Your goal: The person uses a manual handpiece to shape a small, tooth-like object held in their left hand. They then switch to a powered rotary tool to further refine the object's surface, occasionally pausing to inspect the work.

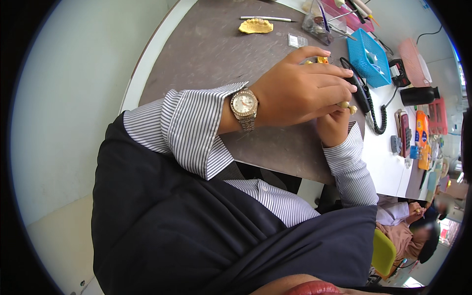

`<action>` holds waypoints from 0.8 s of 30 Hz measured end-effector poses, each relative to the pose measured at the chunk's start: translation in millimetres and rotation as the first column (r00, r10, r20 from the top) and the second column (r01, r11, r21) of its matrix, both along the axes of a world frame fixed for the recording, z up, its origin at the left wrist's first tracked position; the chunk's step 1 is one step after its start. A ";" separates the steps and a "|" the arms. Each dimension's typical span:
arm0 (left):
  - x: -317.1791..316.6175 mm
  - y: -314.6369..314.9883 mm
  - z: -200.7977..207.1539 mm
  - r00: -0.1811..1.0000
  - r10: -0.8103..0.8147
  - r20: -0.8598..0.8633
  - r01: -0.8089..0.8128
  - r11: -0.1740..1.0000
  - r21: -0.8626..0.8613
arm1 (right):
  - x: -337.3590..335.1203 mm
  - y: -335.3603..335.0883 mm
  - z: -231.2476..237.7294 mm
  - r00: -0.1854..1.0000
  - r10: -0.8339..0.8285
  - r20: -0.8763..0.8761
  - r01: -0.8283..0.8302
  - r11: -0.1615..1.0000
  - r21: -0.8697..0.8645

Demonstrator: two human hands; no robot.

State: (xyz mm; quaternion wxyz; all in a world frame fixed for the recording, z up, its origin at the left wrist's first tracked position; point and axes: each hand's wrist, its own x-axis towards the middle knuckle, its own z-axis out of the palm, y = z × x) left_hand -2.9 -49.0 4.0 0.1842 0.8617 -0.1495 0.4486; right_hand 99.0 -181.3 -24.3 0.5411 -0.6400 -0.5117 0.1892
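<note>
Right of centre in the frame, my left hand (307, 88) lies across my right hand (334, 128), the two together; grip mostly hidden, closure of either cannot be told. Small beige knobbed piece (352, 109) shows where they meet. Black handpiece (362, 96) just beside left fingertips. Upper centre, on brown surface (196, 59): yellow dental cast (255, 27), near slim white brush (265, 18).
</note>
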 end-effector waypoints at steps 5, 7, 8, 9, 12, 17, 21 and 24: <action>2.1 2.3 0.0 0.998 0.010 0.064 -0.012 1.000 0.028 | 0.6 -1.1 -3.3 0.999 0.000 0.045 -0.004 0.996 0.093; 3.0 1.9 0.5 0.997 0.022 0.078 -0.022 1.000 0.004 | 0.1 -0.8 4.9 0.971 0.001 0.241 -0.021 0.996 0.082; 3.4 2.2 1.0 0.996 0.027 0.085 -0.027 1.000 -0.006 | 0.4 -0.5 7.9 0.942 0.001 0.336 -0.028 0.997 0.077; 3.4 3.2 1.6 0.997 0.029 0.076 -0.027 0.999 -0.030 | 3.0 -0.3 5.2 0.958 -0.004 0.286 -0.016 0.997 0.070; 2.8 5.1 3.3 0.999 0.025 0.042 -0.021 0.996 -0.086 | 6.6 0.1 1.1 0.991 -0.014 0.136 0.003 0.997 0.081; 0.4 10.4 6.8 0.999 0.047 0.004 -0.047 0.998 -0.038 | -3.0 7.8 11.9 0.997 0.071 0.022 -0.073 0.984 0.161; 4.4 13.5 2.5 0.998 -0.002 0.067 0.007 0.997 -0.078 | -0.6 4.7 14.3 0.991 0.087 0.104 -0.100 0.987 0.125; 3.2 12.0 3.1 0.999 -0.017 0.049 0.024 0.988 -0.149 | -4.7 5.6 15.2 0.989 0.074 0.124 -0.091 0.986 0.137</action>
